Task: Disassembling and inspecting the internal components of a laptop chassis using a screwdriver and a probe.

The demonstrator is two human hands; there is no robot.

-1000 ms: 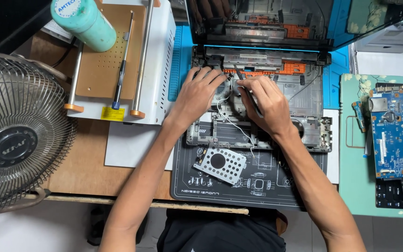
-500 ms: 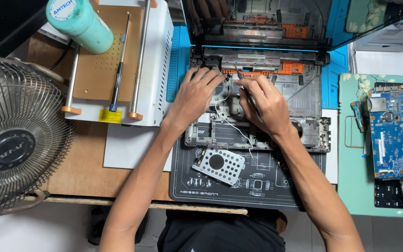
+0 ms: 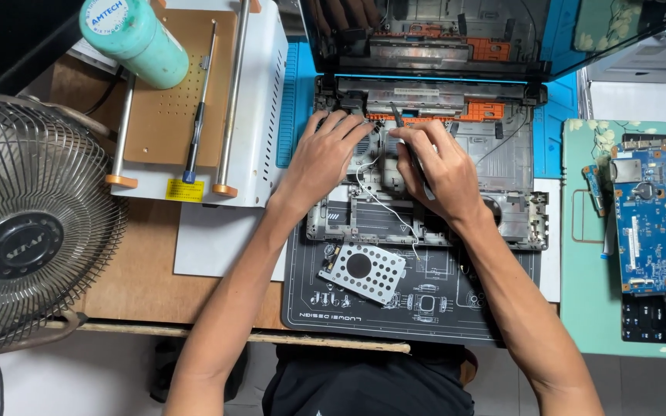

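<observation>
An opened grey laptop base lies on a black work mat, its lid standing up behind it. My left hand rests palm down on the left part of the base, fingers spread near the hinge. My right hand grips a thin dark tool whose tip points at the orange strip near the hinge. A white wire runs out from between my hands. A perforated metal drive bracket lies loose on the mat in front of the base.
A wire-guarded fan stands at the left. Behind it sits a white heating plate with a screwdriver and a green tube. A blue circuit board lies on a green mat at the right.
Both hands have stayed on the laptop base, shifting only slightly near the hinge. The view has drifted a little.
</observation>
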